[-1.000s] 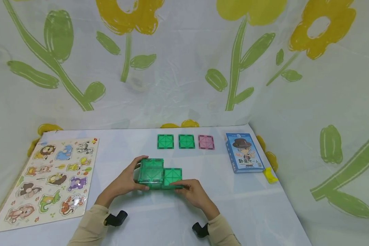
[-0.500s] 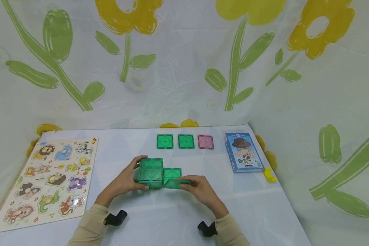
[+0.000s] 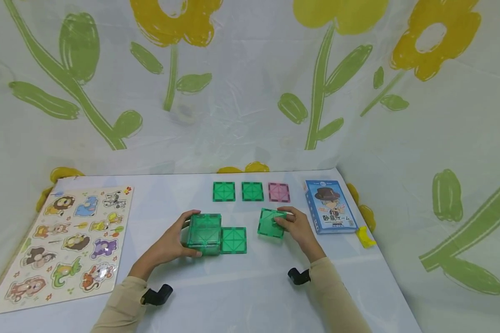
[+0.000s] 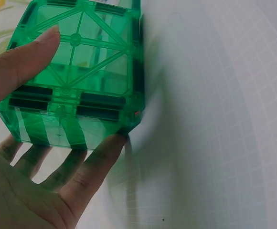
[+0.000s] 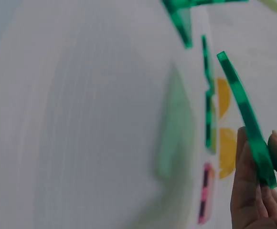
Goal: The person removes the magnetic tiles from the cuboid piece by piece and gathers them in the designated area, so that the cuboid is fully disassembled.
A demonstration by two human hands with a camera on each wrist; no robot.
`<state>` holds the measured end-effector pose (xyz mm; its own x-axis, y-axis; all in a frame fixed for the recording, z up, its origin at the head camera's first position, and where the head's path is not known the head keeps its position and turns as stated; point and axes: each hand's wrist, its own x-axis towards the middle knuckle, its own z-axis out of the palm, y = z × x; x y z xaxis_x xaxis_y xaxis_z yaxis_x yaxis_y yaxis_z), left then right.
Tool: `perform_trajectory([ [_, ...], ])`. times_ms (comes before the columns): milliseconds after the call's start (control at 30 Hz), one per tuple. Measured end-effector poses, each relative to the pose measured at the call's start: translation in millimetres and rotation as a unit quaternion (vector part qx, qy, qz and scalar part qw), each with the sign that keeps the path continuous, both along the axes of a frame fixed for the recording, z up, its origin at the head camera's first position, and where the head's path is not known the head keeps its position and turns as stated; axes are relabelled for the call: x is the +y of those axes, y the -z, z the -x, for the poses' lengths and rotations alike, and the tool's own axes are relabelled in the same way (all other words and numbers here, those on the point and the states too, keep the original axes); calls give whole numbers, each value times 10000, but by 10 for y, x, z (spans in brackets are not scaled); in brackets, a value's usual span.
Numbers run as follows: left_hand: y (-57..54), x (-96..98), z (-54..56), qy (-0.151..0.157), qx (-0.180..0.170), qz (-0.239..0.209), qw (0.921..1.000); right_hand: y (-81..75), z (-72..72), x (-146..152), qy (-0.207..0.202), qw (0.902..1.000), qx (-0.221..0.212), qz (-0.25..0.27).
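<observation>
My left hand (image 3: 166, 249) grips a green see-through cube (image 3: 204, 231) made of magnetic tiles, thumb on the near face and fingers along its left side. The cube (image 4: 74, 71) fills much of the left wrist view. Against its right side lies a flat green tile (image 3: 234, 240). My right hand (image 3: 299, 227) pinches another square green magnetic tile (image 3: 268, 223) between thumb and fingers. In the right wrist view that held tile (image 5: 246, 112) appears edge-on, lifted off the table, its shadow below.
Behind, in a row, lie two green tiles (image 3: 223, 191) (image 3: 252, 191) and a pink tile (image 3: 278, 192). A blue card-game box (image 3: 332, 208) and a yellow scrap (image 3: 365, 237) are at the right. An animal puzzle board (image 3: 66, 247) covers the table's left.
My right hand has lifted a green tile away from beside the cube and carried it right and back. The flat tile there now shows fully. My left hand stays on the cube.
</observation>
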<state>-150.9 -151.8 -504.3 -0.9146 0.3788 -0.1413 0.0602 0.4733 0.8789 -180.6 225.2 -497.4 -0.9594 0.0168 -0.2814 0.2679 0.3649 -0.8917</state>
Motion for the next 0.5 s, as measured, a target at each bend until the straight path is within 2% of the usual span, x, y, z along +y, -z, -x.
perform_trajectory([
  [133, -1, 0, -2, 11, 4, 12, 10000, 98, 154, 141, 382, 9985, -156, -357],
  [267, 2, -3, -4, 39, 15, 4, 10000, 163, 259, 216, 571, 9961, -231, -635],
  [500, 4, -5, -1, 35, 21, 17, 10000, 137, 350, 197, 454, 9907, -288, -1250],
])
